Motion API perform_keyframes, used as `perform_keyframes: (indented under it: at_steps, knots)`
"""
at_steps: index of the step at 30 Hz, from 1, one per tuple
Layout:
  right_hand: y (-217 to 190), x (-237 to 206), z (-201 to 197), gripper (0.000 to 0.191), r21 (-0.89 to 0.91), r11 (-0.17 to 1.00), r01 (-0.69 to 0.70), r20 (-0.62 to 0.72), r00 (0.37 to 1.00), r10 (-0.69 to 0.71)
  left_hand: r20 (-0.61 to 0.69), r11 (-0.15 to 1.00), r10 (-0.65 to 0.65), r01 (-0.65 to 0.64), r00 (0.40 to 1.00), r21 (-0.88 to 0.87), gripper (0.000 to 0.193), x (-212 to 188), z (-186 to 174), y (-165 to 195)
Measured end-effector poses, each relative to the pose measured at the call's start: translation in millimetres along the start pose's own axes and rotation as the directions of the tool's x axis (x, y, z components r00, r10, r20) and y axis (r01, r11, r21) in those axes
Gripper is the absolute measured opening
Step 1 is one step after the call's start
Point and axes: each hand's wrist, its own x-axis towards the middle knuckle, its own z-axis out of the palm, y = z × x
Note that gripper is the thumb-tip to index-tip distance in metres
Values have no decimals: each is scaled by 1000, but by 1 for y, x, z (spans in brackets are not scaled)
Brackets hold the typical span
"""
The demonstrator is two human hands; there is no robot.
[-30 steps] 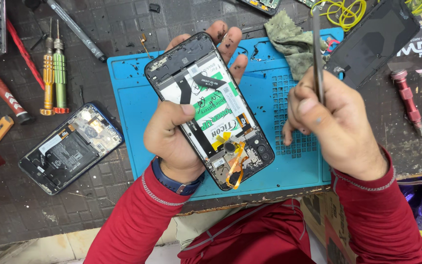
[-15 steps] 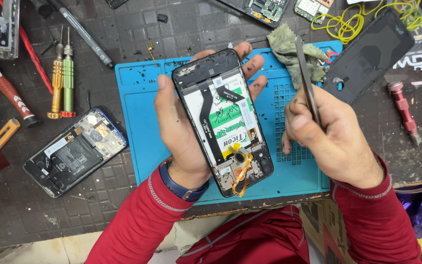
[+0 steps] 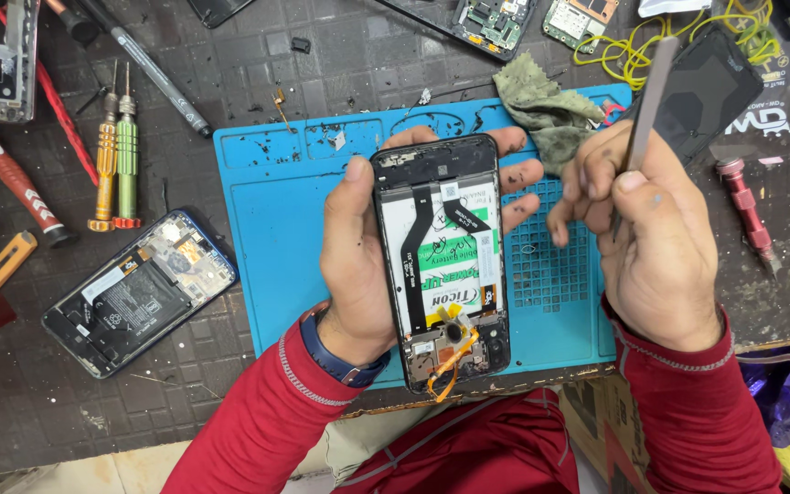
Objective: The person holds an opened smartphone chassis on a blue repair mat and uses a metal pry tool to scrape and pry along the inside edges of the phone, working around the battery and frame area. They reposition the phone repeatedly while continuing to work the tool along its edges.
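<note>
In the head view, the left hand (image 3: 358, 274) holds an opened phone (image 3: 443, 261) above the blue mat (image 3: 267, 220), its back cover off and its inside facing up; the thumb presses on the left edge and the fingertips (image 3: 518, 174) wrap around the right edge, so the hand is closed firmly on the frame. The phone looks light and stiff at its frame, but its inside is fragile: a white and green battery (image 3: 445, 265) fills the middle, black flat cables cross over it, and an orange flex cable (image 3: 454, 357) hangs loose at the lower end. I judge that the safe place to hold is the side edges, as the hand does now, and not the cables or the small board at the bottom. The right hand (image 3: 660, 238) is just beside the phone, not touching it, and its fingers are closed on thin metal tweezers (image 3: 646, 110) that point upward; whether the tweezer tips carry anything, I cannot tell. There are no real containers here; the mat has shallow compartments along its top edge with only small dark crumbs and one tiny part inside. A second opened phone (image 3: 139, 293) lies on the dark table left of the mat, two screwdrivers (image 3: 116, 155) lie above it, and a green cloth (image 3: 550, 114) rests at the top right corner of the mat.
</note>
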Motion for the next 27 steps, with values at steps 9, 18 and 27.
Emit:
perform_keyframes:
  at_steps: [9, 18, 27]
  knots:
    - [3, 0, 3, 26, -60, 988, 142, -78, 986, -146, 28, 998, -60, 60, 998, 0, 46, 2, -3, -1]
    - [9, -2, 0, 29, 0, 967, 253, -103, 962, -252, 54, 995, -97, 96, 994, 30, 38, 3, -5, -1]
    - [13, -1, -3, 25, -240, 886, 397, -126, 892, -434, -104, 969, -189, 203, 976, 142, 39, 9, 0, 4]
